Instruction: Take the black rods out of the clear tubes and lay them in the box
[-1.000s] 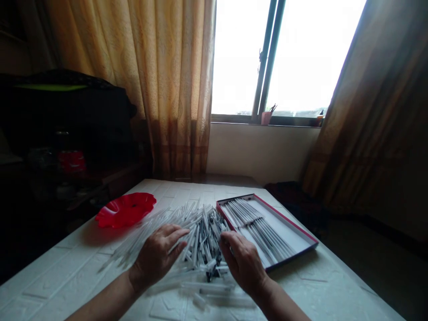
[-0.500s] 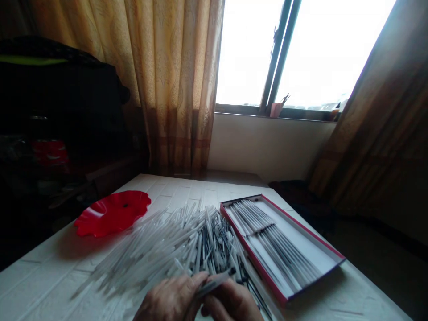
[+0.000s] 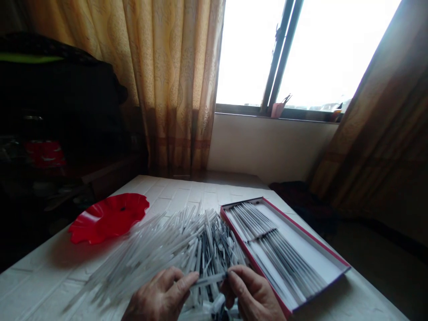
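Pinching a thin clear plastic tube with a dark tip (image 3: pixel 209 280) between the left hand (image 3: pixel 160 294) and right hand (image 3: pixel 252 294), just above a large loose heap of tubes (image 3: pixel 160 254), while neat rows of tubes (image 3: pixel 277 243) already lie in a red-rimmed white box (image 3: pixel 301 225).

Live from the person's head, looking forward and down: close on the bare left hand (image 3: pixel 159 295) and right hand (image 3: pixel 253 295), facing across the white brick-patterned table (image 3: pixel 33 287) toward the bright glass window (image 3: pixel 301 58).
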### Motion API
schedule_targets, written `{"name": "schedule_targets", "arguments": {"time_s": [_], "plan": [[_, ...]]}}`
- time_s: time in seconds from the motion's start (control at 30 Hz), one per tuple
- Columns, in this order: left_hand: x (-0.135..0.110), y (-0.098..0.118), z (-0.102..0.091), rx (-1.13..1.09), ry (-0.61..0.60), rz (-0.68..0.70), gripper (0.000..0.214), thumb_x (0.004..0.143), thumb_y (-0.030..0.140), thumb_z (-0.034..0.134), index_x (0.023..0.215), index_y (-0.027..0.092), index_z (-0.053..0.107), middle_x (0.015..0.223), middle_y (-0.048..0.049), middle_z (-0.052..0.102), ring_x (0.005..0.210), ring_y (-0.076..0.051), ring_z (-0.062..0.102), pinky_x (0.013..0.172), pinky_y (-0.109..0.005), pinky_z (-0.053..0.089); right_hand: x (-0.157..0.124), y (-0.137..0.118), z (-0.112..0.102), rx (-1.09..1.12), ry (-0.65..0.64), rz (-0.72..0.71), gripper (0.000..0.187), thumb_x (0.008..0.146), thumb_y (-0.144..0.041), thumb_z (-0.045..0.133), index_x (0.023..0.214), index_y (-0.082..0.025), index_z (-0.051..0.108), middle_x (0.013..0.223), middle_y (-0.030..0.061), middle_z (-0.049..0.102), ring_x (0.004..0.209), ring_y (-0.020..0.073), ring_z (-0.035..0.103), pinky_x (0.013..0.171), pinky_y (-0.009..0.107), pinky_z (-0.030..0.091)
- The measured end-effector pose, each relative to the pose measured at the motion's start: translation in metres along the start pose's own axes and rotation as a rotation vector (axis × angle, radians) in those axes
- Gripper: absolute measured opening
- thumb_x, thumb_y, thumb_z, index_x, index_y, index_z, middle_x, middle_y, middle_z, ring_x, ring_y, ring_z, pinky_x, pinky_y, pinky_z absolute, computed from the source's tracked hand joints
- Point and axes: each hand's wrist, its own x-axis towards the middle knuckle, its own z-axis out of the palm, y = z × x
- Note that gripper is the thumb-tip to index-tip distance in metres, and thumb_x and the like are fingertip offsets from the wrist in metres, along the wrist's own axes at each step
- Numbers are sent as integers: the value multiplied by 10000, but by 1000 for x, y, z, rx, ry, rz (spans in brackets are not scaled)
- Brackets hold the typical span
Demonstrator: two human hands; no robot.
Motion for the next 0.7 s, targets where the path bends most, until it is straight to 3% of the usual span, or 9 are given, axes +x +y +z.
{"name": "schedule_targets", "arguments": {"time_s": [0.17,0.33,0.43,0.53,0.7], "plan": [[3,0,-1,-67,12,2,300,1052,238,364,1213,241,617,846,-32,719,705,-137,726,649,-183,588,2,0,-6,-89,11,-65,512,777,-681,690,745,-169,698,668,35,675,583,155,599,574,258,471],[5,-2,-2,-210,-44,3,288,1058,326,371,1226,269,599,891,-13,766,771,-142,749,705,-173,587,2,0,-20,-235,-73,-111,484,847,-639,637,876,-169,747,710,63,709,645,189,656,611,277,529],[3,-3,0,-322,-73,-41,262,1054,366,364,1179,284,578,843,22,762,699,-122,746,642,-139,570,3,1,-26,-381,-46,-250,459,893,-611,579,941,-193,761,719,64,713,630,191,654,593,280,529],[1,-2,0,-320,-90,-148,170,1015,396,460,1073,285,575,786,38,727,635,-126,722,609,-146,560,5,4,-28,-510,-33,-362,436,924,-578,530,948,-209,761,742,72,724,623,193,647,576,276,520],[-1,-7,-1,-250,-71,-140,170,1001,390,489,935,274,594,757,22,681,658,-135,699,630,-153,551,2,15,-26,-486,16,-263,548,886,-689,493,856,-212,762,688,71,707,607,203,636,557,273,508]]}}
